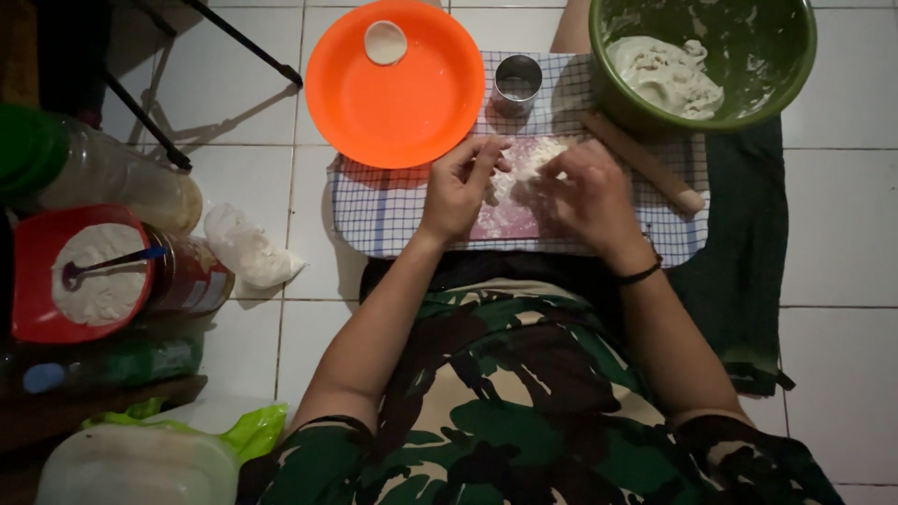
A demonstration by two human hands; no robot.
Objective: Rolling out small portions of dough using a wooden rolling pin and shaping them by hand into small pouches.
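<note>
The floor is laid with large white glossy tiles set apart by thin grey grout lines. The light is dim and falls from above. At the upper left, thin black metal legs cast soft shadows across the tiles.
</note>
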